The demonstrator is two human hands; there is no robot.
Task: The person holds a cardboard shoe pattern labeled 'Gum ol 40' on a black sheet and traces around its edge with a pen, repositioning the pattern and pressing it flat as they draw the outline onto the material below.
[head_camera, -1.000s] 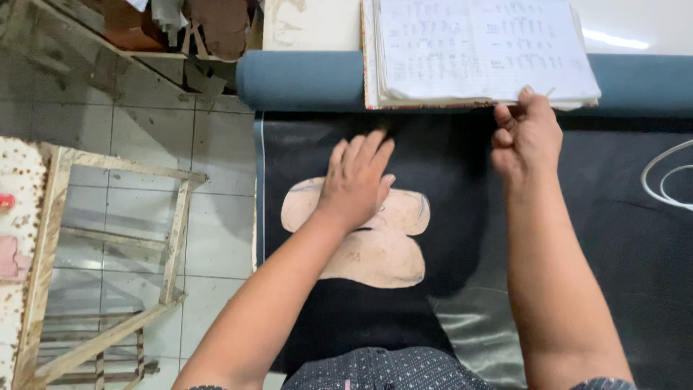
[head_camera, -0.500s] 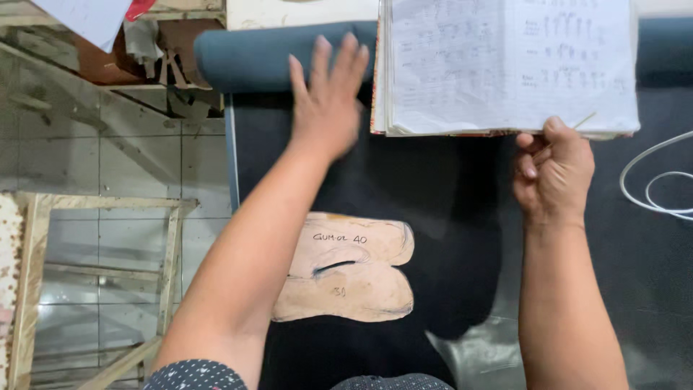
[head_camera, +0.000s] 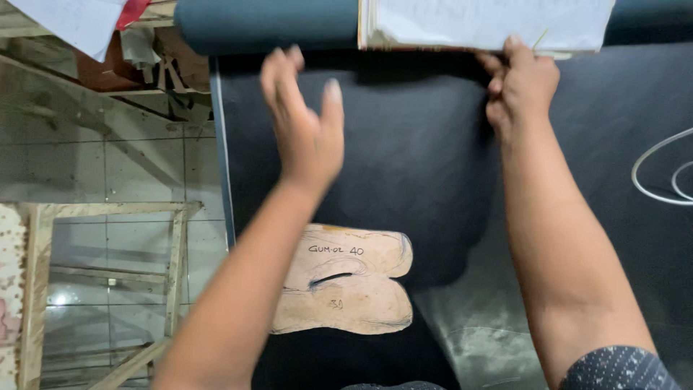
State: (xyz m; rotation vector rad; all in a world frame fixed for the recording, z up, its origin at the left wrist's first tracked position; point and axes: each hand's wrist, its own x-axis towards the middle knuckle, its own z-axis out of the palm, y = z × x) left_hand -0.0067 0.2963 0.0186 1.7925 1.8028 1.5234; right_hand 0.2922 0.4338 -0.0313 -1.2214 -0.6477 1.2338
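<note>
looking down from the head camera: black sheet spread flat over the worktop, its left edge beside a tiled floor. left hand raised above the sheet, fingers loosely spread and slightly blurred, holding nothing; whether it touches the sheet cannot be told. right hand at the far edge of the sheet, fingers curled and pinching the near edge of the notebook, an open stack of white pages. notebook resting on the roll, a blue-grey cylinder lying across the far end of the worktop. template, a tan cardboard cut-out of two joined lobes with a curved slit and handwritten marks, lying flat on the sheet near its left edge, close to the body and well apart from both hands; the left forearm crosses in front of its left part. white cord looped on the sheet at far right. wooden frame standing on the floor at lower left. paper scraps at upper left, beyond the roll's end.
</note>
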